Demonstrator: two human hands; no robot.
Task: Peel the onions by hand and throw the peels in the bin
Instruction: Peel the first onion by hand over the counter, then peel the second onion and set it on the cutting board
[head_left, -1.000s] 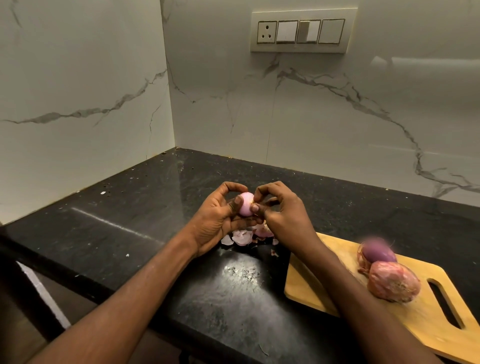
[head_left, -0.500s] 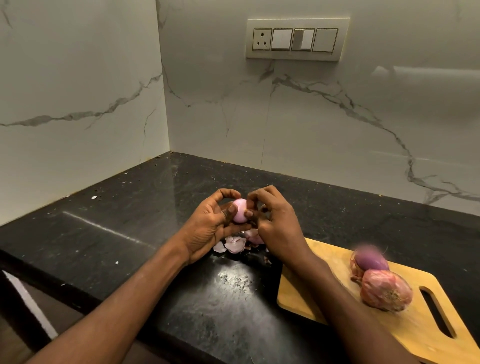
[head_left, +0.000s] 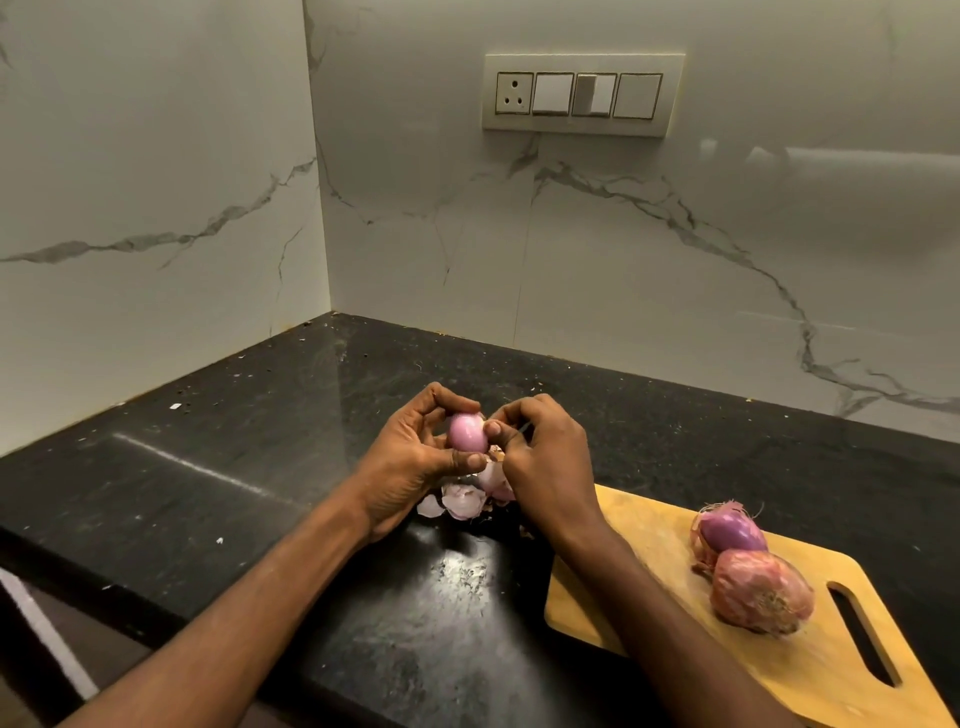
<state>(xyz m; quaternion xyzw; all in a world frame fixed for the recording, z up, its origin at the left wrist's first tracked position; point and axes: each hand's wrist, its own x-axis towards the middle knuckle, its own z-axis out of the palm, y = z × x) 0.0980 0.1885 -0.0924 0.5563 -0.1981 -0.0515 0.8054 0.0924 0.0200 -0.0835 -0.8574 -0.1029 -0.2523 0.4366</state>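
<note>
Left hand (head_left: 410, 457) grips the small pink onion (head_left: 467, 432), now turned to show more bare flesh than a second ago. Right hand (head_left: 540, 457) pinches at skin on its right side; peels (head_left: 465, 501) lie on the countertop (head_left: 260, 467) below, none binned.

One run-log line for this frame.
left hand holds onion | right hand picks skin | peels on counter | bin unseen
</note>
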